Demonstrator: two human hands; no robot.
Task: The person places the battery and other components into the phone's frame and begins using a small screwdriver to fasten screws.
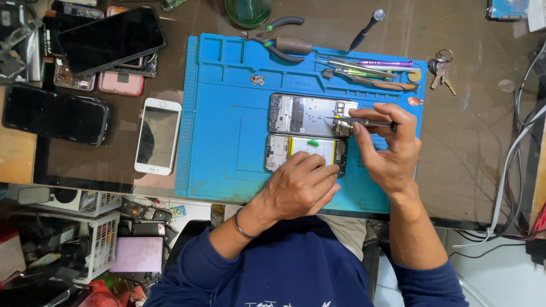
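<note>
Cluttered dark repair bench [472, 148], blue work mat [227, 142] at frame centre. Two opened phone halves lie on the mat, just beside each other: upper frame half [304, 113] with bare metal plate, lower half [284, 149] with white battery and a green tab. Left hand [298, 185], fingers curled down, presses on the lower half's right part, holding no tool. Right hand [387, 148] pinches a thin dark tool [364, 121], likely tweezers or a fine driver, its tip at the upper half's right end. Risk: the tip may slip and scratch the board or flick a tiny part off the mat; the left hand's pressure sits close to the battery. Pliers [278, 41] and loose tools [369, 69] at the mat's top edge, a white phone [158, 136] left of the mat, keys [441, 67] upper right.
</note>
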